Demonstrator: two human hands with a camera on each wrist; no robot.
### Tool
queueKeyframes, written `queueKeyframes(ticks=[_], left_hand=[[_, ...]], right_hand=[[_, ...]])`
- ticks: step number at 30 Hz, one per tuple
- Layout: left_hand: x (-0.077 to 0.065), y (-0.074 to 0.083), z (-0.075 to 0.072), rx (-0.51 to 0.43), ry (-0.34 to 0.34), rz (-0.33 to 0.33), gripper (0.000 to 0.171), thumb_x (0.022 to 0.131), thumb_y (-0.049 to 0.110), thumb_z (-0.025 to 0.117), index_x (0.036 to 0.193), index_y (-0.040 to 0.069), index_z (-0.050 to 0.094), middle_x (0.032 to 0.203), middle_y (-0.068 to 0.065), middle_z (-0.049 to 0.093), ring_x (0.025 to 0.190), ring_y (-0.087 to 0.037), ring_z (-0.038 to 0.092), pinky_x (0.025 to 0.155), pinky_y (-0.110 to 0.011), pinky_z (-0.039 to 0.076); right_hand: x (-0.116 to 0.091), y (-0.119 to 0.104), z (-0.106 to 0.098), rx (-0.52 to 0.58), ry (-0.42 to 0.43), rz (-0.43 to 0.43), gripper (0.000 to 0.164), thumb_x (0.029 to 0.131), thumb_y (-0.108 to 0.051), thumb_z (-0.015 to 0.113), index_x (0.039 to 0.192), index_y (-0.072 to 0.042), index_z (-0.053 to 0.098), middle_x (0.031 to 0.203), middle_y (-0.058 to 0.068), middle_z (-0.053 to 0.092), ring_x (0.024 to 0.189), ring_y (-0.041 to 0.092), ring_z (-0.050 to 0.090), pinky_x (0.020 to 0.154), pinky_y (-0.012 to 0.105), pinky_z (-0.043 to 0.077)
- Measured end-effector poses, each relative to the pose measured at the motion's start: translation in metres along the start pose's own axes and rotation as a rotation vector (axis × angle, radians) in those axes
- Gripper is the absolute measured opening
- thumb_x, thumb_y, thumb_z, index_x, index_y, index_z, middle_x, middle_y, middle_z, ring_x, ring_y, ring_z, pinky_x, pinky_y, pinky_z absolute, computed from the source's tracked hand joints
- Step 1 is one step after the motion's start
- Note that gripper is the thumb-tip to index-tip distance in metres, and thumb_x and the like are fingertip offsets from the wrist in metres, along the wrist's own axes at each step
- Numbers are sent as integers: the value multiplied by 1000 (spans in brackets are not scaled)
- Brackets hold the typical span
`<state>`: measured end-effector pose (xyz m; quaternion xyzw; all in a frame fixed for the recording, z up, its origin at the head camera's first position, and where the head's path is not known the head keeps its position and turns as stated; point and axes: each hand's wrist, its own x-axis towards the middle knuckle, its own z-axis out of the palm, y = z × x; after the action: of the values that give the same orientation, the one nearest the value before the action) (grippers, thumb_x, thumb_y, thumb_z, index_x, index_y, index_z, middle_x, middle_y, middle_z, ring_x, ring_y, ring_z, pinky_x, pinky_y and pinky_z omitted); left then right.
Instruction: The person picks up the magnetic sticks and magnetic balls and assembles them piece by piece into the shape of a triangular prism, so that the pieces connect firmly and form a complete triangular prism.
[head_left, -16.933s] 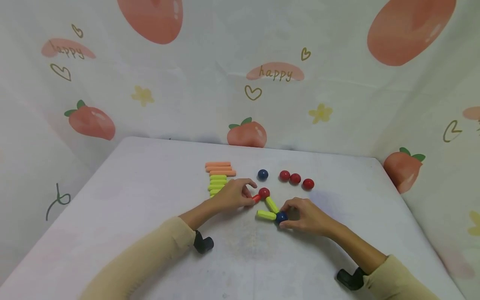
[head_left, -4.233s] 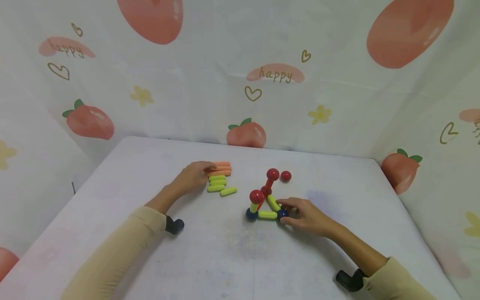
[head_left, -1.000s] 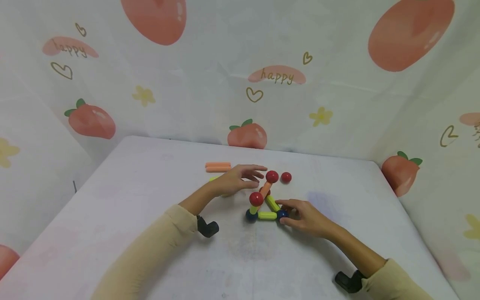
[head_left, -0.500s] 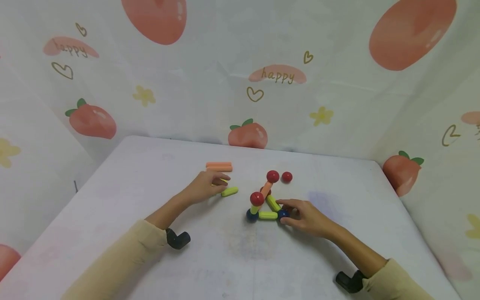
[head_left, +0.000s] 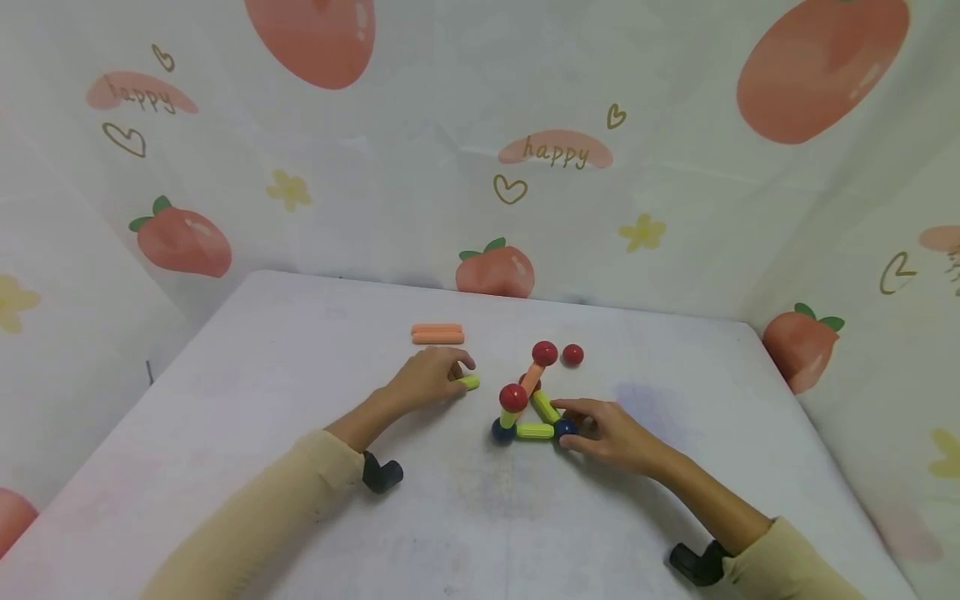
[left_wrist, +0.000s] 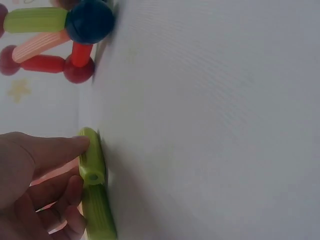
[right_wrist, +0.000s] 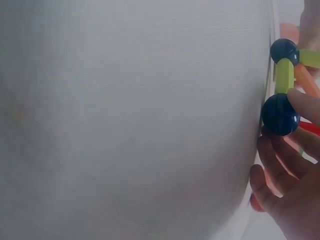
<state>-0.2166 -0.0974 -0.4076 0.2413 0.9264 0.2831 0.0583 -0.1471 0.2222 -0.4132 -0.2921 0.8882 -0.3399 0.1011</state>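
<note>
My left hand (head_left: 423,381) pinches a short yellow-green stick (left_wrist: 92,157) between thumb and fingers, low at the tabletop. A second yellow-green stick (left_wrist: 98,212) lies end to end with it in the left wrist view. My right hand (head_left: 618,437) grips a dark blue ball (right_wrist: 280,115) at one corner of a ball-and-stick frame. Yellow-green sticks (head_left: 535,431) run from that ball to another blue ball (head_left: 503,430) and to a rear red ball. Upright posts carry two raised red balls (head_left: 513,397). An orange stick (head_left: 532,379) slants up to the rear one.
Two orange sticks (head_left: 437,334) lie side by side behind my left hand. One loose red ball (head_left: 573,355) sits behind the frame. The white table (head_left: 450,533) ends at a printed cloth backdrop (head_left: 405,167).
An orange stick has left the far group and now slants across the frame. My left hand moved back from the frame to the yellow-green sticks and pinches one. My right hand stays put.
</note>
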Motion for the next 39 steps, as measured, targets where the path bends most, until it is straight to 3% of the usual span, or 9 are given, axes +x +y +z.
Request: queueKeyframes(ticks=[5,9,13,16,20,24,28,32,39], left_hand=[[8,8,2,-121,33,4,33,88,10,76,119,6,67,95,-3,71,85,-15,65,74,-30,54],[14,21,-1,-404,32,-30,41,91,15,73,129,8,60,102,-4,71,88,-16,65,73,-29,55],[18,41,-8,-702,-8,-82,46,94,22,70,136,11,54,106,-6,71,99,-28,67,84,-34,56],[19,56,-13,-821,-64,-83,50,95,22,68,140,9,50,106,-9,71,106,-40,64,92,-40,54],[20,68,-16,-823,-149,-79,43,95,20,67,134,6,55,104,-9,73,102,-36,67,93,-42,53],[20,74,-17,-763,-196,-102,29,94,21,68,119,8,64,101,-6,74,91,-23,70,88,-38,56],[21,74,-18,-734,-200,-109,25,93,22,69,114,8,66,98,-6,73,89,-21,69,86,-38,57],[21,68,-16,-720,-191,-80,31,92,22,70,118,6,64,98,-6,74,91,-23,68,88,-41,56],[19,65,-10,-758,-181,-95,28,93,20,70,118,8,63,104,-7,73,93,-22,69,89,-40,56]], right_hand=[[0,-1,0,-1,-1,8,54,90,-21,74,138,-2,56,120,7,68,98,15,62,88,32,55],[0,-1,0,-6,0,14,55,90,-22,75,138,-2,56,122,8,68,99,15,62,87,32,55],[0,0,-1,-6,1,13,55,90,-23,75,138,-3,57,123,8,67,98,15,62,86,31,55],[0,0,-1,-5,-1,12,55,90,-23,75,138,-2,57,123,8,67,98,15,62,86,31,55],[0,0,-1,-7,1,5,55,90,-23,75,138,-2,57,123,8,67,97,14,61,86,30,55],[0,0,-1,-9,1,-1,55,90,-22,75,137,-2,57,121,8,68,96,14,61,86,30,55],[0,-1,-1,-8,-2,-5,54,90,-21,75,137,-2,57,121,8,68,95,14,60,85,30,55],[1,0,0,-4,-5,-8,54,90,-22,74,138,-2,57,119,7,68,94,14,59,85,31,55],[1,0,-1,-1,-4,0,54,91,-22,74,138,-3,57,120,6,68,94,14,59,84,30,55]])
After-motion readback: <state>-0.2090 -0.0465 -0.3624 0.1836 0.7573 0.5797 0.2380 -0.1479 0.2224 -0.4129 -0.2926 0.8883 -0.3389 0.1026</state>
